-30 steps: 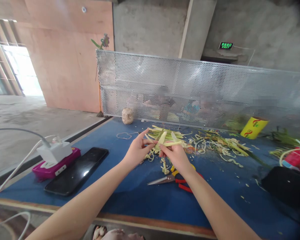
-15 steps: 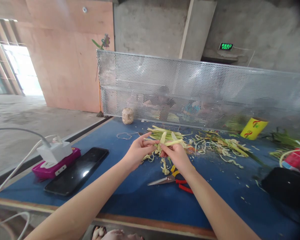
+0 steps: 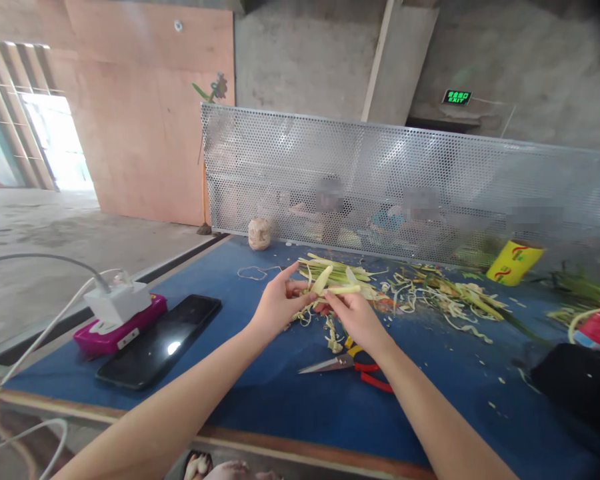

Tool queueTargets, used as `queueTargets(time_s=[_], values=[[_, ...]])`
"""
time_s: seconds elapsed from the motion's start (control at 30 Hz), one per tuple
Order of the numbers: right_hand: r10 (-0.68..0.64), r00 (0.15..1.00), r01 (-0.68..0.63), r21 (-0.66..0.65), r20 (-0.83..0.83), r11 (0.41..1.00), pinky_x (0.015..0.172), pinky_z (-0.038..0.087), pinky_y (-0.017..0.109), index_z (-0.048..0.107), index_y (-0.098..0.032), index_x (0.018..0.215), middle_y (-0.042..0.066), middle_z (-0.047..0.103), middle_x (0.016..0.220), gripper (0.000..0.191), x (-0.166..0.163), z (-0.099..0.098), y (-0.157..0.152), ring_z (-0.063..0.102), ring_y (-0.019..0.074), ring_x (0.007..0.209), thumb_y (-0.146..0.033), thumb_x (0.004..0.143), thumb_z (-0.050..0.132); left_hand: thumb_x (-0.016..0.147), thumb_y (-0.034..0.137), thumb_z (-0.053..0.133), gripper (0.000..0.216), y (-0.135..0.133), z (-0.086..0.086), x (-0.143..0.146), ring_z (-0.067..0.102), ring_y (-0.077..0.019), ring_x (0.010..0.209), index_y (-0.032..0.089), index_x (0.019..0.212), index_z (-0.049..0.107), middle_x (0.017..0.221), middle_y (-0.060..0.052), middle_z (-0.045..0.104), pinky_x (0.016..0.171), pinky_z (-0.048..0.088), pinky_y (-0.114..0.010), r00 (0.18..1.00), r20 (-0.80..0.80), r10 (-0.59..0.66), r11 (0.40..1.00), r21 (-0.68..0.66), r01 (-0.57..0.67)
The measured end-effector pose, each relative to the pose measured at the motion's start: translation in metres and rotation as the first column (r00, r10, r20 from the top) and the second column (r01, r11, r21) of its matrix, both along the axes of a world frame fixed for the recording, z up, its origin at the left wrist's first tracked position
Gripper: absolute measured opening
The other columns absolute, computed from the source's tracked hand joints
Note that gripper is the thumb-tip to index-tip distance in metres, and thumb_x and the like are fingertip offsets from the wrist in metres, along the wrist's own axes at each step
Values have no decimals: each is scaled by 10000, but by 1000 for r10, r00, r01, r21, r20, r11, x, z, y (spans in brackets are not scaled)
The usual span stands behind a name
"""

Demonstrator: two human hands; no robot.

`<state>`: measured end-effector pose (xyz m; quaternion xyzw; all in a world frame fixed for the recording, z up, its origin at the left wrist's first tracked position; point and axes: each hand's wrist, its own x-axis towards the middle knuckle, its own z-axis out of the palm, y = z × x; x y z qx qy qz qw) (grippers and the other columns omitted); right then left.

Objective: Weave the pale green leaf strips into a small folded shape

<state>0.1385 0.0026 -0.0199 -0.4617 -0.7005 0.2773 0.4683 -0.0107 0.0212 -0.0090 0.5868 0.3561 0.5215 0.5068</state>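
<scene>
Between both hands, just above the table, is a pale green plant stalk (image 3: 346, 290), with a flat pale leaf piece (image 3: 322, 279) sticking up from it. My left hand (image 3: 276, 298) pinches its left end between thumb and fingers, the index finger raised. My right hand (image 3: 355, 317) is closed around the stalk from the right, and the fingers partly hide it. Scissors (image 3: 333, 364) with red and yellow handles lie under my right wrist, blades pointing left. Behind the hands lies a bundle of green stalks (image 3: 337, 270).
Peelings (image 3: 445, 293) litter the blue table (image 3: 280, 413). On the left are a phone (image 3: 165, 340) and a purple power strip (image 3: 115, 337) with a charger. A wrapped roll (image 3: 259, 234), yellow roll (image 3: 515, 262) and black item (image 3: 575, 380) stand around. Perforated metal screen (image 3: 290, 153) closes the back.
The view has shifted slightly, so everything sits a little further right and lower. My left thumb has moved in closer against the stalk; both hands keep hold of it.
</scene>
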Motion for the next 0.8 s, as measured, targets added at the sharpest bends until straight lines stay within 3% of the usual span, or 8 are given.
queueTargets(time_s=[0.1,0.2,0.3,0.4,0.47,0.53,0.7,0.8], values=[[-272,925,158,381,266,911,771,401,361,639,-192,816,63,676,834,183,4,1,-4,602,216,818,-301,818,492,581,189,704,865,1,2,-2,442,-56,503,80,1324,275,801,-52,677,488,335,-198,997,-48,55,998,-15,-56],[-481,761,70,683,434,727,816,340,400,628,-201,825,51,668,845,139,4,5,-11,573,215,852,-196,833,490,581,176,704,855,1,3,-1,434,-53,492,84,1321,286,803,-57,678,471,334,-191,994,-79,79,995,-53,-84],[-503,665,-174,769,552,615,782,361,371,619,-193,875,56,664,854,198,4,9,-16,559,192,816,-129,857,432,571,148,707,846,0,1,0,482,-65,511,87,1314,306,793,-60,679,472,348,-184,996,-63,67,992,-103,-73],[-448,610,-390,740,653,548,763,391,335,621,-171,874,66,659,886,221,6,12,-16,550,184,827,-102,861,411,557,104,700,821,1,-3,0,520,-74,525,103,1295,340,770,-49,677,474,355,-175,999,-33,35,990,-135,-39],[-400,611,-440,713,683,546,771,400,325,622,-163,867,64,657,899,229,8,13,-14,546,179,841,-101,865,401,558,101,692,827,2,-6,0,511,-68,496,98,1299,324,759,-48,674,462,347,-175,999,-43,3,989,-145,-9],[-339,651,-415,692,679,591,784,405,324,620,-171,882,56,654,909,221,10,13,-12,543,174,854,-126,871,404,566,117,685,841,3,-8,0,510,-72,497,80,1311,294,750,-53,671,474,352,-183,995,-85,-43,994,-105,34],[-218,804,-217,614,553,759,733,434,327,624,-192,877,38,654,839,145,11,8,-4,555,171,789,-204,845,482,600,186,662,808,-1,-9,0,528,-119,578,62,1311,298,703,-33,660,544,382,-228,958,-281,-64,989,113,99],[-163,890,-123,568,427,814,701,449,313,635,-193,861,43,644,810,121,11,5,-1,562,166,752,-214,819,524,638,228,642,805,-3,-7,1,474,-109,512,73,1333,267,629,4,636,519,357,-234,912,-409,-22,981,168,99]])
